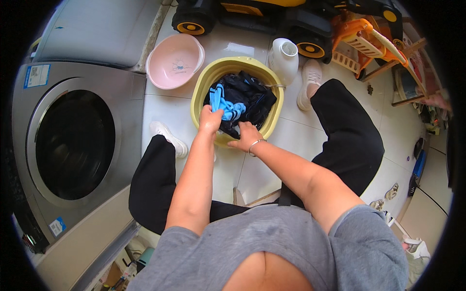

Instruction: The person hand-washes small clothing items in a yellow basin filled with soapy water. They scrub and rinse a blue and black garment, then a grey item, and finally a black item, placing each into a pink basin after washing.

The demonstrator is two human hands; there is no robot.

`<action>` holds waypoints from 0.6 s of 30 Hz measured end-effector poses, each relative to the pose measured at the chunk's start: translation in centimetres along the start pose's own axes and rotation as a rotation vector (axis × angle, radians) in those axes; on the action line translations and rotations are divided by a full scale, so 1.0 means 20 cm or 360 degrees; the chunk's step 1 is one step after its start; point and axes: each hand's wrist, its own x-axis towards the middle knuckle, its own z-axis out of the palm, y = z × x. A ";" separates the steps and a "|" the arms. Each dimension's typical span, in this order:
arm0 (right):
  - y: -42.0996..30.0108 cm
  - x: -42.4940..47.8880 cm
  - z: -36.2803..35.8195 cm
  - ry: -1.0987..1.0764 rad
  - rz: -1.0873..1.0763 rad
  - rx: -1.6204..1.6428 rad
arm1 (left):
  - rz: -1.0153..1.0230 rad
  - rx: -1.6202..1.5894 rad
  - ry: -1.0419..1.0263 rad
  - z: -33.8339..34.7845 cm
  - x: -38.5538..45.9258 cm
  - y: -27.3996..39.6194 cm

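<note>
A yellow plastic basin (197, 94) stands on the tiled floor between my feet, with wet black clothing (260, 98) inside. Light blue cloth with dark stripes (233, 110) lies over the black clothing at the basin's near left. My left hand (211, 119) grips the blue cloth by its left end. Over the basin's near rim rests my right hand (247, 136), a bracelet on its wrist; its fingertips touch the black clothing, and whether they pinch any of it is hidden.
A pink basin (171, 65) lies left of the yellow one, and a white plastic jug (283, 63) stands at its right. A front-loading washing machine (125, 109) is at the left. Beyond are a black and yellow ride-on toy vehicle (251, 22) and an orange plastic rack (364, 40).
</note>
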 end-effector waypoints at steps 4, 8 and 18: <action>-0.14 0.01 -0.16 -0.0059 -0.0193 0.0306 | 0.0166 -0.0247 -0.0187 -0.05 -0.23 0.36; -0.27 -0.04 -0.31 -0.0091 -0.0496 0.0687 | 0.0311 -0.0540 -0.0284 -0.13 -0.35 0.58; -0.46 -0.11 -0.75 -0.0438 0.0004 0.1278 | 0.0802 -0.0212 -0.0545 -0.43 -0.53 0.70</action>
